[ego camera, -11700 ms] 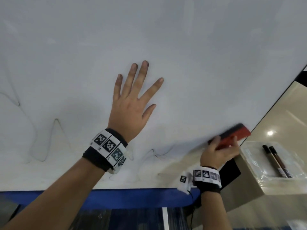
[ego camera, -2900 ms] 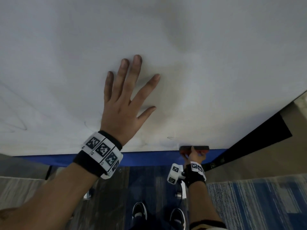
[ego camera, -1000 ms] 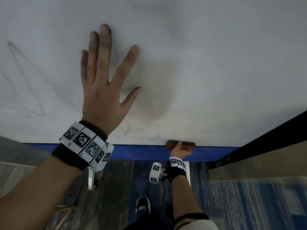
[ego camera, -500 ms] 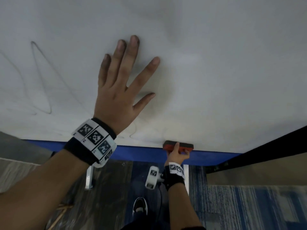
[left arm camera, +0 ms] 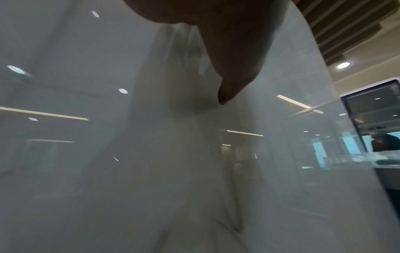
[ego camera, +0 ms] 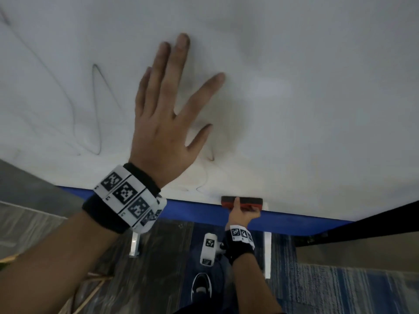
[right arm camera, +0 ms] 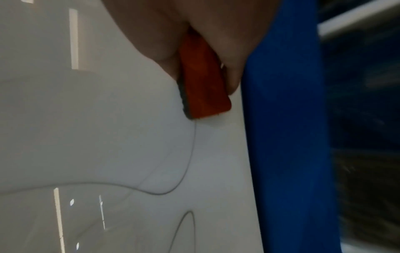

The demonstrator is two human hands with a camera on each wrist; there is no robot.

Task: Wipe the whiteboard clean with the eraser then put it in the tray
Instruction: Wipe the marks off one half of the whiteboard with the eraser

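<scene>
The whiteboard (ego camera: 294, 98) fills the upper part of the head view, with thin dark scribble lines (ego camera: 97, 109) on its lower left. My left hand (ego camera: 167, 114) lies flat on the board with fingers spread; its thumb (left arm camera: 233, 71) shows in the left wrist view. My right hand (ego camera: 242, 215) grips the red eraser (ego camera: 242, 201) and presses its dark felt side on the board just above the blue bottom frame (ego camera: 283, 219). In the right wrist view the eraser (right arm camera: 203, 82) sits beside the blue frame (right arm camera: 285, 137), with a marker line (right arm camera: 188, 162) running from it. The tray is out of view.
Below the board are white stand legs (ego camera: 267, 254), a dark floor and blue striped carpet (ego camera: 351, 291). My shoe (ego camera: 200, 286) stands under the right hand. A black edge (ego camera: 374, 220) runs at the board's lower right.
The view has shifted, so more scribbles show on the left. My right hand has kept the eraser low at the blue frame. The left hand stays flat on the board.
</scene>
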